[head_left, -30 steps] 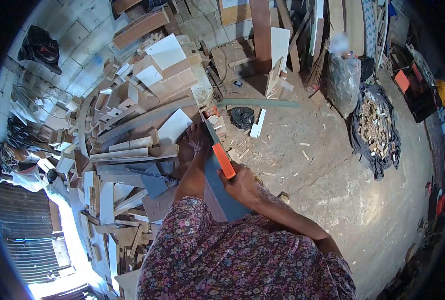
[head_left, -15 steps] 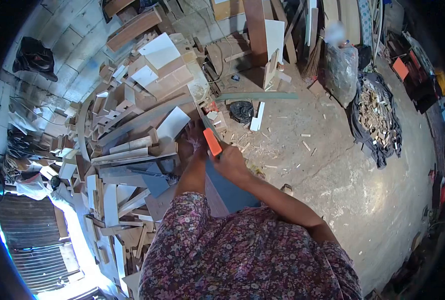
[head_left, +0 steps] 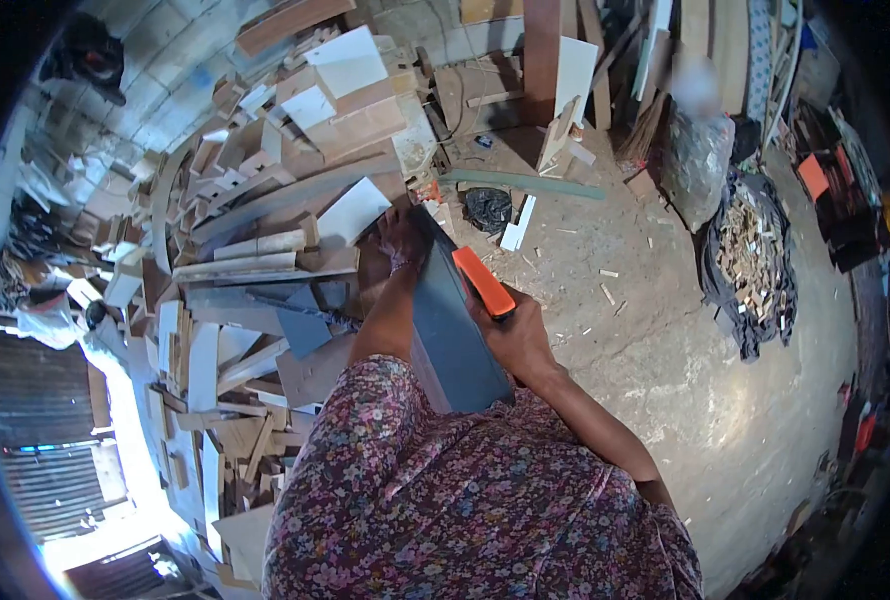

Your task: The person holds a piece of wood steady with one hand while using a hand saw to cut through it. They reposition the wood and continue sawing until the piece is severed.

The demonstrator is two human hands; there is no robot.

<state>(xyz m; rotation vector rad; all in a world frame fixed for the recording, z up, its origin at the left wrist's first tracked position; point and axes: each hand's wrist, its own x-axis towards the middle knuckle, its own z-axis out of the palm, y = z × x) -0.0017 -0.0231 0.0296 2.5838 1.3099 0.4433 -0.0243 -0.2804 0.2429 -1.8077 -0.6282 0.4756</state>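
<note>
My right hand (head_left: 517, 337) is wrapped round the handle of a tool with an orange part (head_left: 482, 280), at the right edge of a long dark grey board (head_left: 455, 335). The rest of the tool is hard to make out. Fingers spread, my left hand (head_left: 403, 240) lies at the far left side of the board. Just left of that hand is a white panel (head_left: 354, 211).
Piled wood offcuts (head_left: 250, 255) fill the left side. On the floor are a black plastic bag (head_left: 487, 209), a green strip (head_left: 535, 184) and wood chips. A dark cloth heaped with scraps (head_left: 750, 250) and a clear sack (head_left: 697, 170) stand to the right.
My right hand and the orange tool have moved right and toward my body, showing more of the grey board. My left hand stays near its far end. The whole view has shifted slightly.
</note>
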